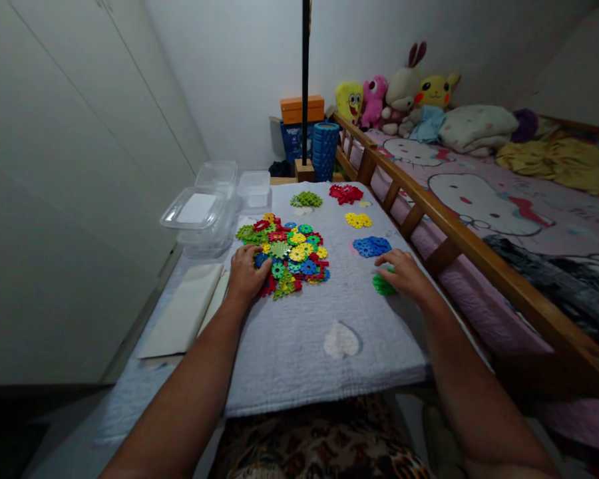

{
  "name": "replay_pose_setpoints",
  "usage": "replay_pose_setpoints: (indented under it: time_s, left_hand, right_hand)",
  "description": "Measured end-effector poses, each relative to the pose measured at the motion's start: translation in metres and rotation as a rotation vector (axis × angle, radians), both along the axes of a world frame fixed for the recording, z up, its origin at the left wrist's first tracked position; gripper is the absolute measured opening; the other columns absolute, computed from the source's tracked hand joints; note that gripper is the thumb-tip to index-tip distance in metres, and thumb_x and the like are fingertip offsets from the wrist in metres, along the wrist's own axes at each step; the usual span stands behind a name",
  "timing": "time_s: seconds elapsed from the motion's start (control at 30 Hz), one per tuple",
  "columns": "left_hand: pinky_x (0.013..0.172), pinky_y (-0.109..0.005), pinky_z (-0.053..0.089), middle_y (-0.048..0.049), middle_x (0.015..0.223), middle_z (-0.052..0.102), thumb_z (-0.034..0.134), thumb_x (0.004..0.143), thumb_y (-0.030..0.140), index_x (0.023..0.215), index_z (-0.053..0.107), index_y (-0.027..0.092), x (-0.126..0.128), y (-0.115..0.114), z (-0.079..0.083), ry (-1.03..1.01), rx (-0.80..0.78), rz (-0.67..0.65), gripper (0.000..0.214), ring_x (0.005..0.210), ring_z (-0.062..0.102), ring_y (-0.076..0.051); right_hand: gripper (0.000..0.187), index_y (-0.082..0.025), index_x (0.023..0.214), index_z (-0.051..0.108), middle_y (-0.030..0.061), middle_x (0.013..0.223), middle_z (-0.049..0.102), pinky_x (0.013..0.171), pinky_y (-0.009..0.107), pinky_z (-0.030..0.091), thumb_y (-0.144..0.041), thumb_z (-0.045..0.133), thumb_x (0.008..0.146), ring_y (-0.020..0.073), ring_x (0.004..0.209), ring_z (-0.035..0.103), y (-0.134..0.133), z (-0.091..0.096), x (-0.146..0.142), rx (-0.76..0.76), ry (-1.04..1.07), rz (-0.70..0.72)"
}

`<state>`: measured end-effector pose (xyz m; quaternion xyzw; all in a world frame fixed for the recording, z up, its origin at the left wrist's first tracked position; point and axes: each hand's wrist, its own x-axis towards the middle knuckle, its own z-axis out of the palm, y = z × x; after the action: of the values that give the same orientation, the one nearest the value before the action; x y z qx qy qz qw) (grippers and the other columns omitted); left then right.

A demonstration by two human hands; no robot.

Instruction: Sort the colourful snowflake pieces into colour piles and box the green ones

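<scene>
Mixed pile [304, 251]: many-coloured plastic pieces heaped on the pale cloth [289, 359].
Left hand [248, 271]: at the pile's left edge, fingers bent over pieces; from here I can't tell if they grip.
Right hand [403, 271]: right of the pile, at the green pieces [381, 285], fingers parted.
Blue pieces [373, 247]: right of the pile.
Clear tubs [207, 234]: left of the pile.

The person's hands [403, 271] and forearms [469, 372] are bare. The garment [314, 439] worn below has a blotchy print in brown, black and tan.
</scene>
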<state>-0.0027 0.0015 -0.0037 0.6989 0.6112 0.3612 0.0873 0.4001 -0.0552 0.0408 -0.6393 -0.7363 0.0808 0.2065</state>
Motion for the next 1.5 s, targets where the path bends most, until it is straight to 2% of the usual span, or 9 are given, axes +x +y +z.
replay_pose_setpoints:
  time_s: [0.13,0.27,0.43,0.6,0.87,1.13,1.37,1.5]
  left_hand:
    - [0.112,-0.048,0.042,-0.0128,0.123,0.06,0.061,0.085,0.04,0.111,0.065,0.018,0.0,0.0,0.0,-0.005,0.004,0.001,0.034,0.123,0.055,-0.031]
    - [0.112,-0.048,0.042,-0.0129,0.123,0.06,0.062,0.085,0.039,0.111,0.065,0.019,0.0,-0.001,0.0,-0.011,0.0,0.006,0.034,0.122,0.055,-0.031]
    - [0.112,-0.049,0.042,-0.0122,0.122,0.061,0.063,0.084,0.038,0.111,0.064,0.019,0.002,-0.001,0.0,-0.017,0.007,0.003,0.033,0.122,0.056,-0.03]
    - [0.112,-0.049,0.041,-0.013,0.124,0.06,0.063,0.084,0.039,0.111,0.064,0.019,0.002,-0.001,0.0,-0.012,-0.005,-0.001,0.034,0.124,0.055,-0.031]
    - [0.114,-0.05,0.039,-0.0131,0.126,0.059,0.064,0.083,0.04,0.112,0.065,0.019,0.002,-0.002,0.001,-0.011,-0.032,0.002,0.035,0.127,0.053,-0.032]
    - [0.113,-0.049,0.04,-0.0133,0.126,0.059,0.063,0.084,0.04,0.112,0.064,0.019,0.002,-0.001,0.0,-0.008,-0.037,0.001,0.035,0.125,0.053,-0.031]
    - [0.114,-0.05,0.04,-0.0124,0.125,0.059,0.064,0.084,0.039,0.112,0.064,0.02,0.003,-0.003,0.002,-0.024,-0.038,0.009,0.034,0.125,0.053,-0.031]
    - [0.114,-0.049,0.039,-0.0134,0.127,0.058,0.063,0.084,0.038,0.115,0.063,0.019,0.003,-0.003,0.002,-0.017,-0.042,0.003,0.037,0.127,0.052,-0.031]
  right_hand:
    - [0.016,-0.021,0.096,0.073,0.0081,0.103,0.071,0.095,0.04,0.04,-0.022,0.063,0.083,0.0254,0.101,0.06,0.015,0.006,-0.043,-0.001,0.058,0.117]
    - [0.018,-0.02,0.102,0.072,0.0088,0.105,0.071,0.098,0.039,0.039,-0.024,0.062,0.088,0.0245,0.103,0.06,0.024,-0.004,-0.096,-0.015,0.076,0.234]
    - [0.03,-0.017,0.119,0.067,0.0145,0.121,0.066,0.098,0.04,0.039,-0.021,0.06,0.09,0.0278,0.114,0.055,0.023,-0.03,-0.129,0.039,0.107,0.134]
    - [0.026,-0.019,0.115,0.068,0.0129,0.118,0.067,0.097,0.042,0.04,-0.023,0.059,0.091,0.028,0.111,0.055,0.021,-0.04,-0.13,0.038,0.13,0.141]
    - [0.02,-0.021,0.099,0.066,0.0086,0.106,0.069,0.094,0.04,0.042,-0.02,0.067,0.079,0.0257,0.104,0.058,0.022,-0.037,-0.127,0.087,0.336,0.145]
    - [0.01,-0.023,0.088,0.061,0.0025,0.09,0.067,0.086,0.036,0.045,-0.026,0.059,0.078,0.0211,0.091,0.059,0.017,-0.031,-0.128,0.069,0.565,0.105]
    - [0.021,-0.022,0.086,0.059,-0.0007,0.079,0.064,0.068,0.029,0.046,-0.038,0.066,0.074,0.0159,0.071,0.058,0.02,-0.034,-0.128,-0.013,0.923,-0.004]
    - [0.03,-0.022,0.093,0.06,-0.0023,0.077,0.065,0.066,0.026,0.046,-0.038,0.072,0.07,0.0144,0.07,0.06,0.026,-0.028,-0.125,-0.049,1.101,-0.058]
